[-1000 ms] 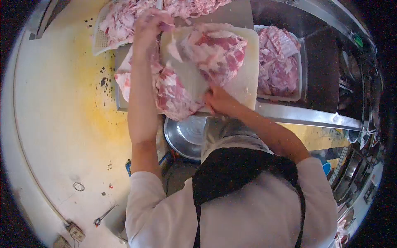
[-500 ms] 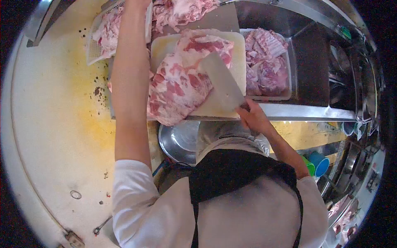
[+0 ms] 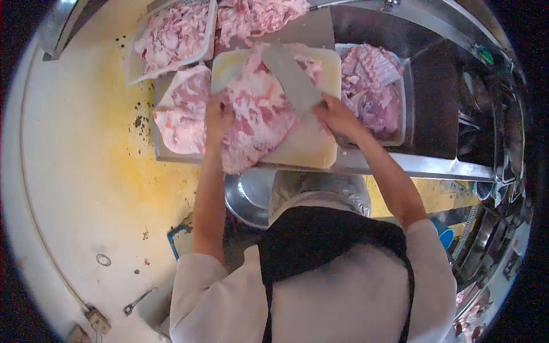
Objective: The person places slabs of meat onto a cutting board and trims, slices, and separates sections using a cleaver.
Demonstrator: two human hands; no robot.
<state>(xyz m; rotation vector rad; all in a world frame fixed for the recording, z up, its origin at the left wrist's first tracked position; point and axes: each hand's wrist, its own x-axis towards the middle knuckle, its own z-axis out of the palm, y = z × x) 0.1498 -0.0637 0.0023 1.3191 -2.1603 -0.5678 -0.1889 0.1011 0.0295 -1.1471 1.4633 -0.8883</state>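
Note:
A large slab of raw meat [image 3: 260, 117] lies on the white cutting board [image 3: 317, 140], its lower left part hanging over the board's front edge. At its left edge is my left hand [image 3: 219, 117], with fingers closed on the meat. My right hand [image 3: 337, 117] grips a cleaver [image 3: 291, 77] by its handle. The broad blade points up and left over the upper right of the slab; whether it touches the meat I cannot tell. Another raw piece [image 3: 186, 108] rests left of the board, beside my left hand.
A white basket of meat scraps [image 3: 171, 37] stands at the upper left. More scraps [image 3: 257, 17] are piled behind the board. To the right, a white tray [image 3: 405, 108] holds ribs and meat. Below the counter edge sits a metal basin [image 3: 246, 197].
My left hand has come back from the upper left basket to the slab's left edge. My right hand has moved the cleaver slightly up and left over the meat.

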